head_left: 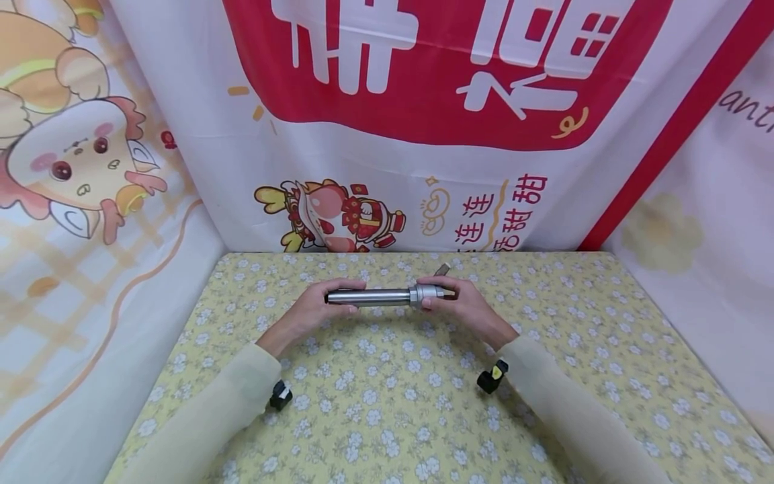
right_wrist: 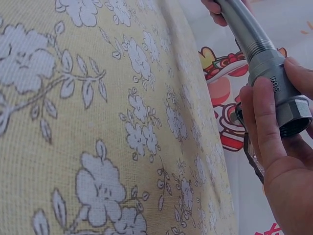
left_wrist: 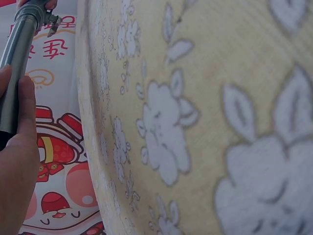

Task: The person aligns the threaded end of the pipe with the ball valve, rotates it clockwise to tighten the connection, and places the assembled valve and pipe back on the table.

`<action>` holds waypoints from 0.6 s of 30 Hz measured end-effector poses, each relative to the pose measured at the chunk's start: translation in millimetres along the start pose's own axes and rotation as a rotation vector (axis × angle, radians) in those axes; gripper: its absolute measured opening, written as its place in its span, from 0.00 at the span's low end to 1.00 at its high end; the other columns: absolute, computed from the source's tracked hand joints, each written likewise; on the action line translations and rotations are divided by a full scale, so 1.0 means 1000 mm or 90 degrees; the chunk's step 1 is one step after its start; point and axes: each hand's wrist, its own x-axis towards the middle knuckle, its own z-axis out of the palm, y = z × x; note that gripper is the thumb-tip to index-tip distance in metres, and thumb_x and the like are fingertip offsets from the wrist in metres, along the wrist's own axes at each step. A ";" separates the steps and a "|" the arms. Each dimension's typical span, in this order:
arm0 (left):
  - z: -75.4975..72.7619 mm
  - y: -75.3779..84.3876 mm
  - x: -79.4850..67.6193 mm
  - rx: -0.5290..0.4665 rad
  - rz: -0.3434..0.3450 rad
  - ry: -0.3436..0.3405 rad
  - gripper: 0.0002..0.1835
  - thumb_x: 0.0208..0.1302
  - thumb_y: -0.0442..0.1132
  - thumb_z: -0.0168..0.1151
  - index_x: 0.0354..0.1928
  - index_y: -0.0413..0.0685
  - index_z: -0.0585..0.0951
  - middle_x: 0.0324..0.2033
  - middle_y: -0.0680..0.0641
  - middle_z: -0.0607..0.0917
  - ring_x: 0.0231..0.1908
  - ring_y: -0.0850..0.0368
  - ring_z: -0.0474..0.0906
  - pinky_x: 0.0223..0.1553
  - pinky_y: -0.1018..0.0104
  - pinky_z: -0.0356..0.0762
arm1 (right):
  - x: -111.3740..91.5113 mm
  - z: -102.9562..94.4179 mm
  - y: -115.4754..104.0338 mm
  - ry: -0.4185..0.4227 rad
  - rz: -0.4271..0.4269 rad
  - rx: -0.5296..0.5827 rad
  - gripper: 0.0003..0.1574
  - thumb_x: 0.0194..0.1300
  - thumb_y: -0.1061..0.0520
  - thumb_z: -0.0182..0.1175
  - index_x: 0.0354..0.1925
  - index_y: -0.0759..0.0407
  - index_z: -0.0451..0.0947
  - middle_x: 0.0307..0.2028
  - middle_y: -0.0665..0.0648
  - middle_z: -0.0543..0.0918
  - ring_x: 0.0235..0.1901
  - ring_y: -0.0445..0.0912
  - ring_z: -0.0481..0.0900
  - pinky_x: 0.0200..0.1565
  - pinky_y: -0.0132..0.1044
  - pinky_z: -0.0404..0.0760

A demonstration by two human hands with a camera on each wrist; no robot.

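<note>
A straight steel pipe (head_left: 381,297) is held level above the flowered cloth, running left to right. My left hand (head_left: 317,300) grips its left end, thumb and fingers on opposite sides of the pipe (left_wrist: 18,49). On the pipe's right end sits a steel ball valve (head_left: 425,293), which my right hand (head_left: 467,304) holds between thumb and fingers. In the right wrist view, several threads (right_wrist: 259,47) show on the pipe just outside the valve body (right_wrist: 278,84), marked 304. The valve's open hexagonal end faces the right palm. Its lever handle (right_wrist: 253,155) sticks out past the fingers.
A yellow flowered cloth (head_left: 375,403) covers the table under both hands. Printed white fabric (head_left: 399,161) hangs behind the table's far edge, with more fabric at the left (head_left: 199,269) and right (head_left: 677,269). A small black device (head_left: 492,377) is worn at the right wrist.
</note>
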 end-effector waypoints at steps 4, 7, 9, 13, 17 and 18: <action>-0.001 0.002 0.000 -0.003 -0.004 -0.021 0.29 0.72 0.29 0.72 0.73 0.45 0.80 0.73 0.40 0.79 0.63 0.49 0.83 0.55 0.66 0.87 | 0.001 0.000 0.001 0.003 0.001 -0.003 0.35 0.72 0.47 0.76 0.73 0.49 0.81 0.67 0.59 0.78 0.56 0.52 0.89 0.64 0.59 0.85; -0.002 0.003 -0.001 0.003 -0.006 -0.037 0.30 0.74 0.31 0.71 0.75 0.43 0.78 0.74 0.40 0.78 0.64 0.47 0.82 0.56 0.65 0.87 | 0.001 0.000 0.001 0.003 0.001 -0.004 0.35 0.72 0.47 0.76 0.73 0.50 0.81 0.67 0.59 0.78 0.56 0.52 0.89 0.64 0.58 0.85; -0.003 0.003 -0.001 0.007 -0.009 -0.045 0.29 0.74 0.32 0.70 0.75 0.44 0.78 0.74 0.40 0.77 0.63 0.47 0.81 0.57 0.65 0.86 | 0.001 0.000 0.002 0.001 0.000 -0.004 0.35 0.72 0.47 0.75 0.73 0.50 0.80 0.68 0.59 0.77 0.56 0.52 0.88 0.64 0.58 0.86; -0.004 0.004 -0.002 0.012 -0.018 -0.057 0.28 0.75 0.34 0.70 0.75 0.50 0.80 0.74 0.42 0.76 0.63 0.47 0.82 0.58 0.63 0.86 | 0.001 0.000 0.005 0.001 -0.001 -0.002 0.32 0.73 0.47 0.75 0.71 0.46 0.82 0.69 0.58 0.77 0.56 0.51 0.88 0.64 0.58 0.85; -0.004 0.003 -0.001 0.018 -0.017 -0.057 0.28 0.74 0.37 0.72 0.74 0.52 0.81 0.75 0.43 0.76 0.64 0.47 0.81 0.60 0.62 0.85 | 0.000 0.000 0.005 0.005 -0.001 -0.006 0.30 0.73 0.47 0.75 0.70 0.43 0.83 0.68 0.58 0.77 0.56 0.51 0.88 0.64 0.56 0.86; -0.004 0.003 -0.002 0.023 -0.017 -0.055 0.28 0.75 0.38 0.72 0.74 0.53 0.81 0.75 0.43 0.76 0.64 0.47 0.81 0.61 0.60 0.85 | 0.000 0.000 0.004 0.005 -0.001 -0.008 0.30 0.73 0.47 0.75 0.70 0.42 0.83 0.68 0.58 0.77 0.56 0.51 0.88 0.63 0.56 0.86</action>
